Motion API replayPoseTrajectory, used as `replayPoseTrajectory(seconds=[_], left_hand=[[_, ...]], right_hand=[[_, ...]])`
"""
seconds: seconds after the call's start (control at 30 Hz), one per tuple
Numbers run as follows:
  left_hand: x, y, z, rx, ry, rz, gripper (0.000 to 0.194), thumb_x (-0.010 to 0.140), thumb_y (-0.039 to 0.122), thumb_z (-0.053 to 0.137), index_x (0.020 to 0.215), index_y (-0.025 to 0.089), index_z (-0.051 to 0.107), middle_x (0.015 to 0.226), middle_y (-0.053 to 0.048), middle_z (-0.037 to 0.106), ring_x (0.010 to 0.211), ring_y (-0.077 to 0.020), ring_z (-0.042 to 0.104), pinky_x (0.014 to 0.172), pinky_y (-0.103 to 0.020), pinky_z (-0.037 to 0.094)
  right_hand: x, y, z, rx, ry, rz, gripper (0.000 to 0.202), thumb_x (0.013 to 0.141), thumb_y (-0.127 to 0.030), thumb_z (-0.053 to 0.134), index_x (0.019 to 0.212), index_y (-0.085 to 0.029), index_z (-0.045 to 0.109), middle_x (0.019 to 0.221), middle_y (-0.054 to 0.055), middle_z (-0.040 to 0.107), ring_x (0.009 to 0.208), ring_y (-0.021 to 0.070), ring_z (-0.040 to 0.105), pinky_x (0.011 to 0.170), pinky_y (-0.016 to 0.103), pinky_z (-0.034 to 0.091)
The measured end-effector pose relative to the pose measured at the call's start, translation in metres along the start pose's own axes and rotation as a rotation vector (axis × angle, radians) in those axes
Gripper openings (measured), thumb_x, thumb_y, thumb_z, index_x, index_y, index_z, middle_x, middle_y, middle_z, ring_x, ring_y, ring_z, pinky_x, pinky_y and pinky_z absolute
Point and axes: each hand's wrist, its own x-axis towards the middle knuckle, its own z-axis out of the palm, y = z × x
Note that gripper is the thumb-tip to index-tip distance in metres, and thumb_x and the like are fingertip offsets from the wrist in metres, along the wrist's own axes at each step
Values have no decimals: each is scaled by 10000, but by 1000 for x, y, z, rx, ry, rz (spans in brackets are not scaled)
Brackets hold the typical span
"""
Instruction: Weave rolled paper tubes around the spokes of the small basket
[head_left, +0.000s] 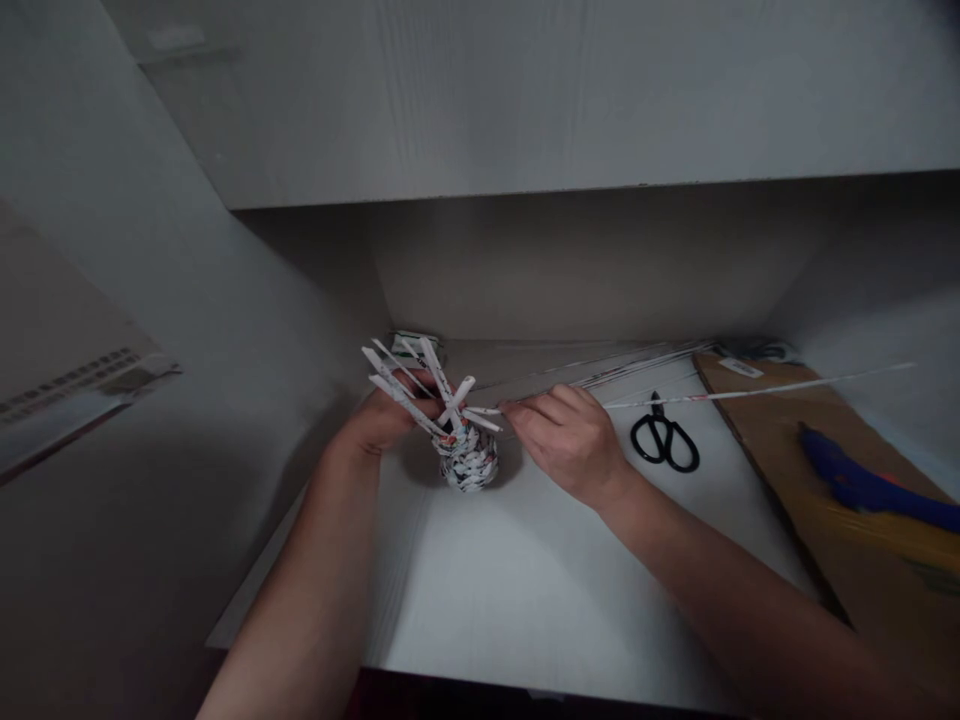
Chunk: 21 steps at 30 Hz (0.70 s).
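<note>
A small woven paper basket (470,462) stands on the white tabletop, its loose rolled-paper stakes fanning out at the top. My left hand (399,405) is closed around the far left side of its upper part, with the fingers partly hidden behind the stakes. My right hand (562,435) pinches a long thin rolled-paper strip (697,398) just right of the basket. One end of that strip runs to the basket's top; the other reaches far out to the right, above the scissors.
Black-handled scissors (664,440) lie right of my right hand. Several loose paper strips (637,362) lie behind it. Farther right, a blue glue gun (862,480) rests on a cardboard sheet (757,420). A small green-white packet (417,345) sits at the back; an overhead board (555,110) juts above.
</note>
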Motion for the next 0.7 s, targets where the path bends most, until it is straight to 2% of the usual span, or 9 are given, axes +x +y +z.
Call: replayPoseTrajectory(seconds=[0.2,0.33,0.53,0.7], left_hand=[[0,-2,1,26,-13,6,213,544,257,740,716,146,683,660,-22,682,610,-159,610,556,-262,484],[1,-3,1,43,-20,14,182,570,239,712,727,148,697,665,-21,686,596,-146,599,543,-251,480],[2,-5,1,48,-9,-7,159,578,214,704,725,154,705,667,-15,681,586,-142,602,549,-248,481],[2,-3,4,43,-13,-8,170,570,219,715,726,152,699,691,-20,687,590,-141,601,552,-248,482]], right_hand=[[2,-3,0,13,19,41,184,923,-205,538,966,-193,717,752,19,701,699,172,516,668,323,400],[3,-3,-2,-3,24,59,189,918,-215,542,896,-199,729,701,16,684,678,169,517,644,317,390],[2,-2,-2,-32,8,37,168,909,-240,561,934,-233,727,703,11,676,698,172,518,651,316,370],[1,-3,1,63,-2,114,176,915,-255,545,905,-227,719,732,8,681,715,171,532,677,315,387]])
